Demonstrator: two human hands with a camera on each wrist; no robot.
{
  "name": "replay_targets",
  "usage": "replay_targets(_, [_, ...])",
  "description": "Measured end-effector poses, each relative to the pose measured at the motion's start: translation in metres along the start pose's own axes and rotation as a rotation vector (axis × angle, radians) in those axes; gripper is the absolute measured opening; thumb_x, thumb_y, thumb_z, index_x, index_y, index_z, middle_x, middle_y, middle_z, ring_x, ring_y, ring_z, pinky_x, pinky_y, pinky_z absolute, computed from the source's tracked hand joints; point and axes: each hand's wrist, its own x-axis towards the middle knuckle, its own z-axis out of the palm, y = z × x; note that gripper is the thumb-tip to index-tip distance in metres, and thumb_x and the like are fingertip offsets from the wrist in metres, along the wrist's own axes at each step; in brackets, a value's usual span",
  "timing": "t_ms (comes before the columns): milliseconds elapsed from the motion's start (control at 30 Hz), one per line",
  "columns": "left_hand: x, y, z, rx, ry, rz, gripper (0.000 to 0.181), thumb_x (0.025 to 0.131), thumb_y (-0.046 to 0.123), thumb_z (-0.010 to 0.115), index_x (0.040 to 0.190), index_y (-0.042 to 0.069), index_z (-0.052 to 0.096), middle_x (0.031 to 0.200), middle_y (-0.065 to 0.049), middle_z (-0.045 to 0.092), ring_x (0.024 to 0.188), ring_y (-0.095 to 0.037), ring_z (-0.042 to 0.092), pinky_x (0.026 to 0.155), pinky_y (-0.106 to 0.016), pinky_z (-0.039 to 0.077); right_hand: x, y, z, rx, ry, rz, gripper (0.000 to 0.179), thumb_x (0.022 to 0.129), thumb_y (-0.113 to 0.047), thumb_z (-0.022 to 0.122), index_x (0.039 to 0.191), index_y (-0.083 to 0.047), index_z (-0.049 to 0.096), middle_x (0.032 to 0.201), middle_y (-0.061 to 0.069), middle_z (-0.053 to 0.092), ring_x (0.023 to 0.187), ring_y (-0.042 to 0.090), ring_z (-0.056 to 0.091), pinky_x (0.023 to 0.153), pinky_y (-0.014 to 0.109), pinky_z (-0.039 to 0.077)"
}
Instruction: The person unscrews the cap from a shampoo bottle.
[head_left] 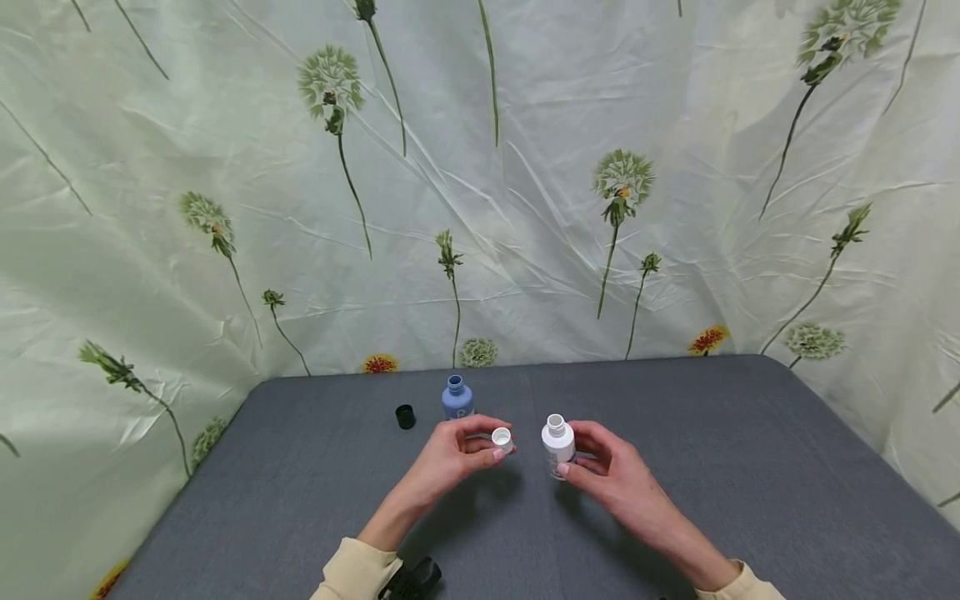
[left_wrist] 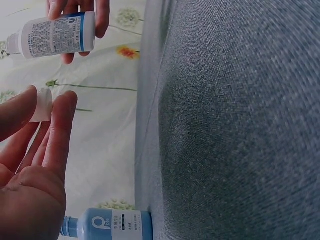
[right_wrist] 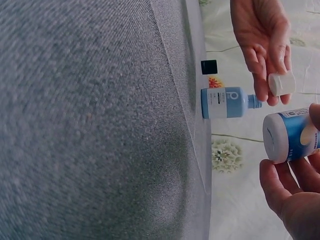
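Between thumb and fingers, my left hand (head_left: 455,452) pinches a small white cap (head_left: 502,439), its hollow side showing in the head view. My right hand (head_left: 617,468) grips a white bottle (head_left: 557,443) with a blue band and printed label, its uncapped mouth facing up. The cap and this bottle are held apart above the table. Behind the left hand stands a blue bottle (head_left: 457,397), upright and uncapped; the left wrist view shows the blue bottle (left_wrist: 102,224) with its white label. A black cap (head_left: 405,416) lies to its left.
A dark grey cloth covers the table (head_left: 315,475). Beyond its far edge hangs a pale curtain (head_left: 510,208) printed with dandelions. Near the left sleeve, a black object (head_left: 420,577) shows at the bottom of the head view.
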Motion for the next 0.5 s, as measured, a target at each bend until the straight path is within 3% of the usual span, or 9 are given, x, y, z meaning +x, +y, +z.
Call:
replay_targets(200, [-0.0014, -0.0008, 0.0006, 0.037, 0.013, 0.004, 0.036, 0.089, 0.0, 0.07, 0.124, -0.008, 0.061, 0.113, -0.012, 0.066, 0.1, -0.032, 0.067, 0.081, -0.031, 0.054, -0.0006, 0.0002, -0.001, 0.012, -0.007, 0.006, 0.047, 0.084, -0.009, 0.078, 0.127, -0.005, 0.058, 0.122, 0.012, 0.062, 0.115, 0.023, 0.059, 0.096, 0.033, 0.048])
replay_targets(500, [-0.0012, -0.0028, 0.0023, 0.091, 0.039, 0.004, 0.035, 0.088, 0.003, 0.073, 0.12, -0.006, 0.063, 0.106, -0.008, 0.067, 0.093, -0.019, 0.067, 0.079, -0.032, 0.054, -0.0006, 0.0032, -0.003, 0.067, -0.025, -0.013, 0.048, 0.084, -0.004, 0.077, 0.127, -0.001, 0.056, 0.124, 0.015, 0.061, 0.113, 0.019, 0.061, 0.093, 0.029, 0.049])
